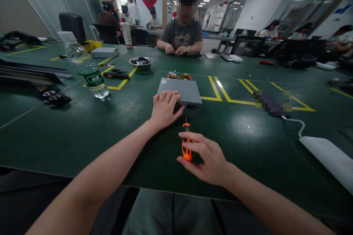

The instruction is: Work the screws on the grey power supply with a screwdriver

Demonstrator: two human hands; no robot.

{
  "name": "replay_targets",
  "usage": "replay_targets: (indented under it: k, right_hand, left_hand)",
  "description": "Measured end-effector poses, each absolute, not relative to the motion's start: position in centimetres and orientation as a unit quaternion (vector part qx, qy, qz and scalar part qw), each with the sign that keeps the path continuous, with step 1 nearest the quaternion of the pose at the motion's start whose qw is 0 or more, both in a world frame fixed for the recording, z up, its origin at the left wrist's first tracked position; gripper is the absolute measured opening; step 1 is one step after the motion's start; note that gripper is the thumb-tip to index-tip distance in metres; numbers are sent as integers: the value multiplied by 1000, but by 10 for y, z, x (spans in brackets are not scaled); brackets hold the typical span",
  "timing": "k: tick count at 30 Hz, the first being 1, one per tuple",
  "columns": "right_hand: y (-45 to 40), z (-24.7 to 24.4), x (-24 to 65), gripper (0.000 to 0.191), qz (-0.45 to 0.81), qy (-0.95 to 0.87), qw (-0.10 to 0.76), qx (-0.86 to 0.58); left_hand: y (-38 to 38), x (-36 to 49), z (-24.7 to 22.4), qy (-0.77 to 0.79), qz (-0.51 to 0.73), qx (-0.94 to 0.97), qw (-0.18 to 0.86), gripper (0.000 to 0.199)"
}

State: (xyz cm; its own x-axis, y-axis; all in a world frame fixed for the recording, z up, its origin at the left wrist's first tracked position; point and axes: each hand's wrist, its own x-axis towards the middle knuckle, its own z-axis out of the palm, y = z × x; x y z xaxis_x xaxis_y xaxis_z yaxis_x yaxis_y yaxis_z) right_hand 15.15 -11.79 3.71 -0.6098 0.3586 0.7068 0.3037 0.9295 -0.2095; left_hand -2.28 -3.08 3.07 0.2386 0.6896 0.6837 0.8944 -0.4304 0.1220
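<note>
A grey metal computer power supply [187, 91] lies on the green table in front of me, a bundle of coloured cables [180, 76] behind it. My left hand [167, 108] holds its left side, fingers spread over the top and thumb at the near face. Between the thumb and fingers of my right hand [205, 158] is the orange and black handle of a screwdriver [187, 143]. The screwdriver's shaft points away from me, and its tip meets the near face of the power supply beside a socket. The exact spot under the tip is too small to make out.
On the left stand a clear water bottle [92, 77], a black fan-like part [53, 97] and a metal bowl [141, 63] of small parts. To the right lie a blurred dark device [271, 102], its white cable and a white slab [325, 158]. A person [180, 33] sits opposite.
</note>
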Motion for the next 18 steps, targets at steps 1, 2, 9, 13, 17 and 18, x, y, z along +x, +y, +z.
replay_targets:
  k: [1,2,9,13,17,18]
  right_hand:
    - [-118,37,151,31,46,-895,402,-186]
    - [-117,37,151,32,58,-895,401,-188]
    - [-119,40,153,31,45,-914,354,-195]
    - [-117,38,152,31,12,-889,413,-197]
    - [-116,36,153,35,57,-875,432,-212]
    - [-116,36,153,37,63,-880,421,-212]
  left_hand:
    - [-31,-23,31,-512,-344,-773,150,33]
    - [-30,-23,31,-512,-345,-772,151,33]
    - [-30,-24,31,-509,-347,-772,155,32]
    - [-30,-24,31,-513,-342,-772,152,33]
    - [-30,-24,30,-514,-343,-772,150,33]
    - [-30,-24,30,-513,-345,-771,149,33]
